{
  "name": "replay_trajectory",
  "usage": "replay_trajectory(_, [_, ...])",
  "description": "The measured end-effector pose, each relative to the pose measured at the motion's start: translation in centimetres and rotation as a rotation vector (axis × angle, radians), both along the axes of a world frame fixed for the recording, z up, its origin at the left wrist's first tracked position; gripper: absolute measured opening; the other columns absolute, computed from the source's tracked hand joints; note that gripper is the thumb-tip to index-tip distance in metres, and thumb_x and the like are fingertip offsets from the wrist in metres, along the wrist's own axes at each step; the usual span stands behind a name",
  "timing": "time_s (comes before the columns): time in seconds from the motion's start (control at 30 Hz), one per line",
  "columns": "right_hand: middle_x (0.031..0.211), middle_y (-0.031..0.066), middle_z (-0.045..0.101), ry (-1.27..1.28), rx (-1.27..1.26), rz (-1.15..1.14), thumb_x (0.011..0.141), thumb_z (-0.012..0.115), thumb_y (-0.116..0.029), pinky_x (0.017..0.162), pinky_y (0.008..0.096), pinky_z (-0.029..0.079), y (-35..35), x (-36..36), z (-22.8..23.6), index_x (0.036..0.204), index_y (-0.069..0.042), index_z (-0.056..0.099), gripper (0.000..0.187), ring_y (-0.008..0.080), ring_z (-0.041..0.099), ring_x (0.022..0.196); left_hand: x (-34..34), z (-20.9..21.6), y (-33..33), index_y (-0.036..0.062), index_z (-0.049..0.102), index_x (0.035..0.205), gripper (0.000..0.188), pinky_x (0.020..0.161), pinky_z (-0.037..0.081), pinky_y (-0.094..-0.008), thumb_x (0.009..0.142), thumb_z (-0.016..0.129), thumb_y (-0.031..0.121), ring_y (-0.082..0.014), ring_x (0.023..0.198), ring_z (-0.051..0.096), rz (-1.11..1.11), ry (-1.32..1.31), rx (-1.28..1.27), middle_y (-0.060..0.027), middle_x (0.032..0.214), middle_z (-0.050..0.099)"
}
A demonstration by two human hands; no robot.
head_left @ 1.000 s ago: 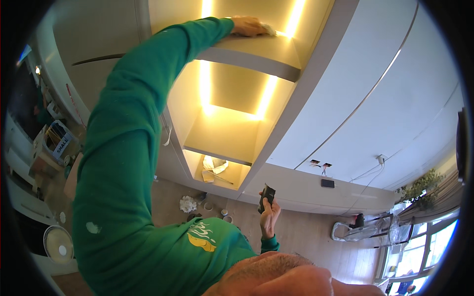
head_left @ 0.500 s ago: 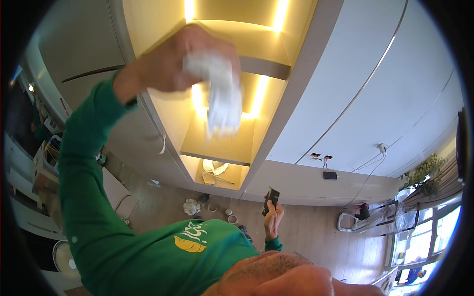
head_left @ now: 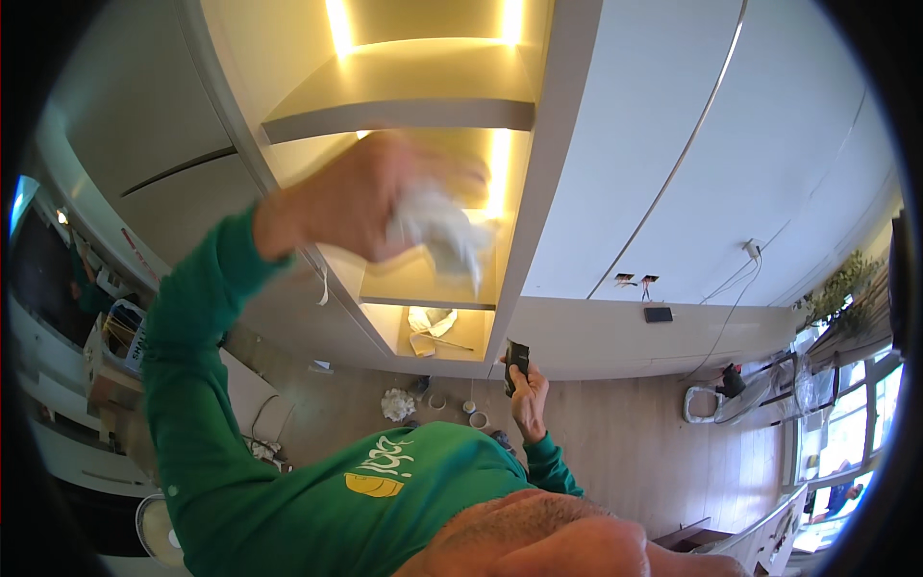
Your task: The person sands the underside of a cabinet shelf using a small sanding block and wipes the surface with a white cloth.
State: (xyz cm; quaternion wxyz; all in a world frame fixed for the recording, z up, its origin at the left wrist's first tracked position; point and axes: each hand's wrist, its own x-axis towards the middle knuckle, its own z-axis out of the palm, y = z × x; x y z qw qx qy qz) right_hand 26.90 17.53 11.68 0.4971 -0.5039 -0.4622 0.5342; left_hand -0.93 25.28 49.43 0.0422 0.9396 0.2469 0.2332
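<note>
My left hand (head_left: 351, 197), blurred by motion, is closed on a crumpled white cloth (head_left: 440, 231). Both are raised in front of a tall shelf unit (head_left: 404, 111) lit by warm light strips. Lower down on the right, my right hand (head_left: 529, 396) grips a small dark flat object (head_left: 516, 368) whose kind I cannot make out. It is held upright near the foot of the unit's right side. In the lowest compartment lie a crumpled white cloth or paper (head_left: 433, 319) and a thin stick-like thing (head_left: 447, 343).
Pale wall panels (head_left: 683, 163) stand to the right, with open sockets (head_left: 636, 281) and exposed wires. A white plug (head_left: 753, 247) trails a cable. On the floor are a white crumpled heap (head_left: 397, 404) and several small tubs (head_left: 478, 419). A plastic-wrapped frame (head_left: 760, 389) stands by the window.
My left hand has come down with the white cloth, from beside the upper shelf to the compartment beneath it. My right hand keeps its hold. The view has shifted slightly.
</note>
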Motion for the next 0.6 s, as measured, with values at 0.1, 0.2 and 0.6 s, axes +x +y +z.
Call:
replay_trajectory(0.1, [0.078, -0.003, 0.052, 0.006, 0.064, 0.001, 0.1, 0.057, -0.01, 0.055, 0.0264, 0.032, 0.5, 0.2, 0.5, 0.111, -0.005, 0.074, 0.021, 0.006, 0.042, 0.063, -0.4, 4.4, 3.6, 0.0071, 0.067, 0.129, 0.063, 0.08, 0.057, -0.0418, 0.067, 0.072, 0.015, -0.0335, 0.084, 0.068, 0.329, 0.075, 0.213, -0.0148, 0.107, 0.066])
replay_trajectory(0.2, [0.072, -0.0073, 0.051, 0.002, 0.129, -0.007, 0.102, 0.056, -0.015, 0.053, 0.0228, 0.029, 1.3, 0.2, 0.7, 0.112, -0.006, 0.073, 0.023, 0.0031, 0.039, 0.06, 0.8, 4.5, 8.0, 0.0077, 0.067, 0.131, 0.07, 0.081, 0.056, -0.0417, 0.063, 0.072, 0.024, -0.0333, 0.088, 0.067, 0.361, 0.248, 0.259, -0.0166, 0.117, 0.062])
replay_trajectory(0.6, [0.09, 0.0038, 0.06, -0.008, 0.035, -0.045, 0.098, 0.058, -0.009, 0.063, 0.029, 0.039, 0.3, 1.5, -0.5, 0.109, -0.004, 0.075, 0.021, 0.0115, 0.051, 0.073, 4.6, 2.4, 5.0, 0.0153, 0.071, 0.123, 0.059, 0.078, 0.056, -0.0414, 0.066, 0.084, 0.011, -0.0313, 0.092, 0.067, 0.314, 0.337, 0.365, -0.0105, 0.117, 0.06])
